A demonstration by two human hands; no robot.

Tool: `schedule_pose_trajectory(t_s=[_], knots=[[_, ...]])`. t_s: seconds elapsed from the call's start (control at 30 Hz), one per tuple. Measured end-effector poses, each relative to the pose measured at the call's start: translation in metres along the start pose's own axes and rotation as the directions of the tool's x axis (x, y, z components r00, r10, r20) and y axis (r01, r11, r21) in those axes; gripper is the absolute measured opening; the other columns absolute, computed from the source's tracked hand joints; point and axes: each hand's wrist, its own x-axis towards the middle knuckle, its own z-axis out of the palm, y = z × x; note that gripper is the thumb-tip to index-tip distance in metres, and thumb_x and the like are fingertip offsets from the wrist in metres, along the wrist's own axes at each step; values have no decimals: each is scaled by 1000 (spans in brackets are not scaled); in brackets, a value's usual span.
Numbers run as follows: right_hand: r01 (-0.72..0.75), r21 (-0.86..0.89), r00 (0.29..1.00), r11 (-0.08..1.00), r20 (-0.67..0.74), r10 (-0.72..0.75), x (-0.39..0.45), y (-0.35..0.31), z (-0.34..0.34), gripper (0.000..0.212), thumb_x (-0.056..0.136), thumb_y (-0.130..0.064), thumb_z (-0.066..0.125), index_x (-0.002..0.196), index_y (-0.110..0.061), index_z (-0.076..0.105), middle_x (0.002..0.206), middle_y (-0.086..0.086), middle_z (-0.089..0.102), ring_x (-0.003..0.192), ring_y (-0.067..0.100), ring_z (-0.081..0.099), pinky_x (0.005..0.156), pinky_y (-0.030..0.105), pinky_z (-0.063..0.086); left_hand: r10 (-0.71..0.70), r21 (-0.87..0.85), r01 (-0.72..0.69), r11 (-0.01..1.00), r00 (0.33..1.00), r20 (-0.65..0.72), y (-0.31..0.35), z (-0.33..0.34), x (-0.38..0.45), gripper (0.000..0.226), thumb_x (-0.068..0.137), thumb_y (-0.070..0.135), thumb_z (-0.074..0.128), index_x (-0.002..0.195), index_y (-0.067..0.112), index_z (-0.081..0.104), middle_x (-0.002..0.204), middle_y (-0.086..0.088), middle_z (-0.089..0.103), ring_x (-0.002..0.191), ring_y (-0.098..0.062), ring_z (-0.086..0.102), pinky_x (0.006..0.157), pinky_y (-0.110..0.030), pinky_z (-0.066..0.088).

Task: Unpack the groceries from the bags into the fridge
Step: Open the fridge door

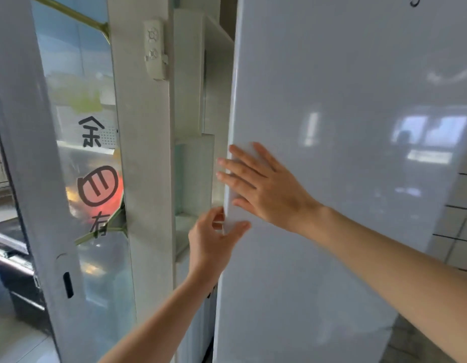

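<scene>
A tall glossy white fridge door [332, 100] fills the right half of the view. My left hand [211, 239] is hooked around the door's left edge, fingers behind it and thumb on the front. My right hand [258, 184] lies flat on the door face just above, fingers spread and pointing left. A narrow gap shows beside the door edge. No grocery bags or food are in view.
A white shelf unit [193, 153] stands close to the left of the fridge. A white door frame [143, 179] with a small wall remote [155, 48] and a glass door [96, 153] with black characters stand further left. White wall tiles [460, 226] are at the right.
</scene>
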Motion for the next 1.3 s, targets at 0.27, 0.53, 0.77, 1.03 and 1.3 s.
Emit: schedule_pose_trajectory(t_s=[0.27,0.53,0.77,1.03,1.3], knots=[[-340,269,940,901,57,337,-68,-52,-116,48,95,-10,56,141,-11,44,155,7,29,145,25,21,112,47,32,216,0,-216,976,976,30,37,-23,-102,39,68,40,83,98,23,64,86,16,57,81,-4,55,73,-11,43],[-658,481,739,580,266,618,-137,-69,-209,67,90,-24,61,148,-19,28,157,-9,20,142,5,24,108,30,39,348,31,-350,936,935,68,71,-14,-177,50,76,54,66,114,25,52,122,6,47,107,-9,46,85,-8,33],[-815,567,476,122,534,699,-179,-66,-268,66,88,-46,54,145,-35,22,150,-20,27,130,-7,35,99,32,49,313,-159,-289,944,938,153,105,12,-254,56,86,30,70,131,33,38,148,9,41,105,26,43,80,5,33],[-788,616,443,-15,584,680,-261,-44,-335,83,84,-46,62,150,-22,17,152,-12,26,136,2,33,92,32,54,348,-163,-331,929,933,91,165,70,-350,65,73,29,83,125,16,46,144,7,46,118,-8,56,90,-30,51],[-758,652,427,-30,531,732,-360,2,-381,60,86,-35,66,137,-25,37,123,-13,59,112,4,59,91,29,52,421,-30,-423,905,888,185,221,152,-423,91,75,32,81,145,23,24,150,0,36,130,-19,44,106,-32,41]])
